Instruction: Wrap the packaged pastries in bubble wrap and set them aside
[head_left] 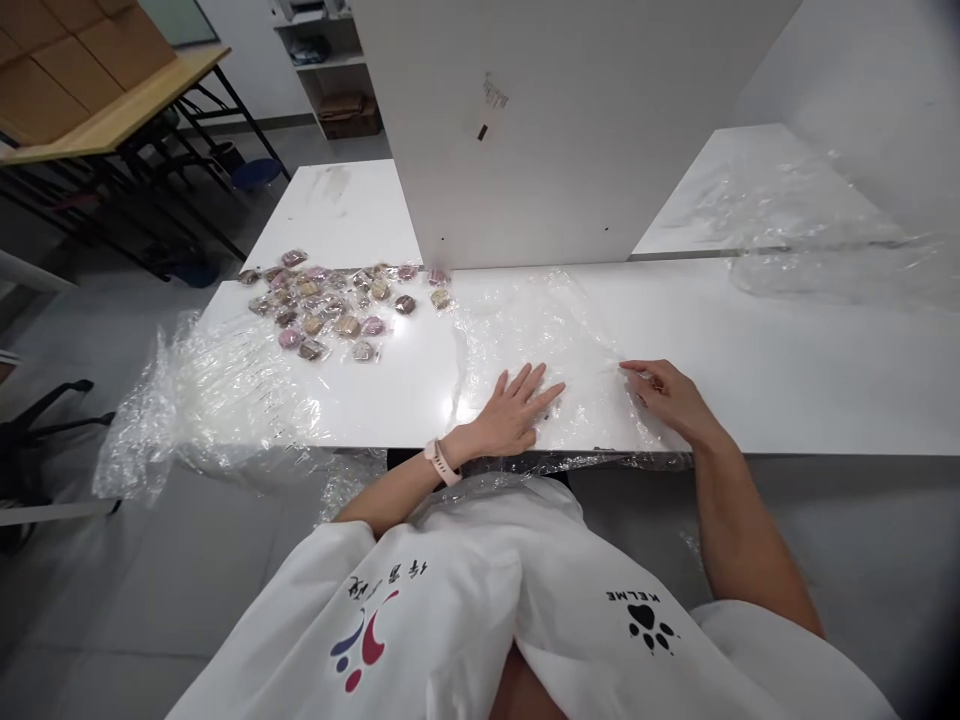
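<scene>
A sheet of clear plastic film is spread on the white table in front of me, and part of it hangs over the near edge. My left hand lies flat on the film with its fingers spread. To the right, my right hand is at the film's right side, index finger stretched out and the other fingers curled. Whether it pinches the film's edge is too fine to make out. Several small wrapped snacks, brown, tan and pink, lie scattered at the table's left.
More crumpled clear film covers the table's left front and hangs off it. Another heap of film lies at the back right. A tall white panel stands behind the work area. The table's near edge runs close to my body.
</scene>
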